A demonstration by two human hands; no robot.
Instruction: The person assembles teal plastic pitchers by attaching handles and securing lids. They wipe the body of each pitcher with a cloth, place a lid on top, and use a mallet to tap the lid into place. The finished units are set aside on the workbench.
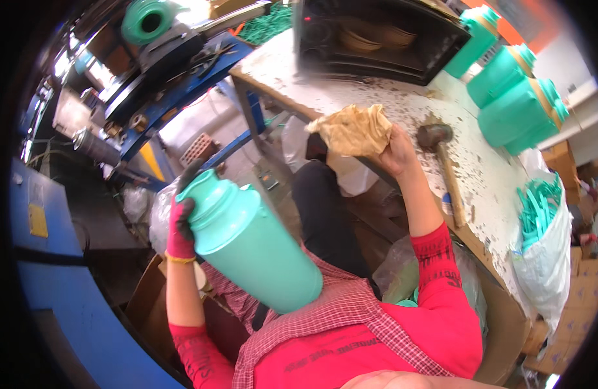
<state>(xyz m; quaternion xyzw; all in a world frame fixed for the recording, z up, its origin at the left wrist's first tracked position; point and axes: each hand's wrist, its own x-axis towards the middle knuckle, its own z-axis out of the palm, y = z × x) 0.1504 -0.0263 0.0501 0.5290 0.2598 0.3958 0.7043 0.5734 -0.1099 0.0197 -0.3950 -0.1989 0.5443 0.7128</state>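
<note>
Left hand point(180, 223), gloved, closed around the neck of a teal jug point(250, 243), held tilted below the table point(487, 175) edge, over the lap. Right hand point(395, 150) clenched on a tan cloth point(352, 129) at that edge. Mallet point(441, 155) just right of the cloth.

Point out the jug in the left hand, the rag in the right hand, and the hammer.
Jug point(257, 249), head view, middle of its body.
Rag point(352, 129), head view, centre of the crumpled cloth.
Hammer point(435, 136), head view, on its head.
</note>
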